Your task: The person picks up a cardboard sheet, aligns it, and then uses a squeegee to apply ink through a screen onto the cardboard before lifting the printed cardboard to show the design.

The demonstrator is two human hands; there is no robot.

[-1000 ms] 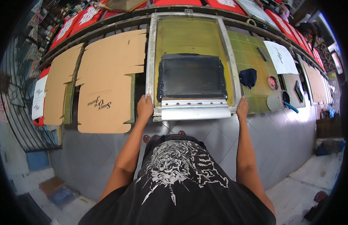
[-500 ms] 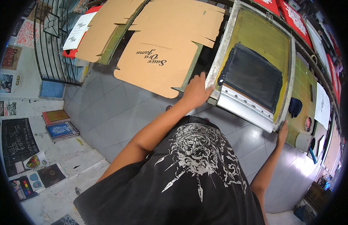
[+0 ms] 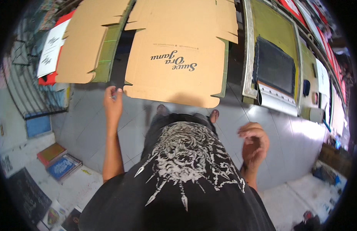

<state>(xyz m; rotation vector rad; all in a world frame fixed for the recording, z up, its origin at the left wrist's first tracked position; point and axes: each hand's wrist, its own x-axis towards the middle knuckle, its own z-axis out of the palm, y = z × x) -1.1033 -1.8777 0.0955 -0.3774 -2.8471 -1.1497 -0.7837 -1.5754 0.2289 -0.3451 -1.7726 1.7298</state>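
A flat brown cardboard box blank (image 3: pixel 167 84) with dark printed lettering lies on a green board in front of me. My left hand (image 3: pixel 113 102) is just off its near left corner, fingers loosely apart and nothing in them. Over the floor to the right, my right hand (image 3: pixel 255 144) hangs empty, its fingers loosely bent and slightly blurred. To the right of the blank lies a screen printing frame (image 3: pixel 249 50) with yellow-green mesh and a dark ink patch (image 3: pixel 276 63). A wide metal-handled squeegee (image 3: pixel 277 99) rests along the frame's near end.
A second cardboard blank (image 3: pixel 80 50) lies on a green board (image 3: pixel 103 73) at left, beside a white printed sheet (image 3: pixel 51 50) on red. A cup (image 3: pixel 312 114) stands right of the frame. Framed screens (image 3: pixel 63 166) lean by the left wall above the tiled floor (image 3: pixel 86 111).
Both hands have come off the screen frame. My left hand has moved left to the blank's near corner, and my right hand has drawn back over the floor. The view has shifted left.
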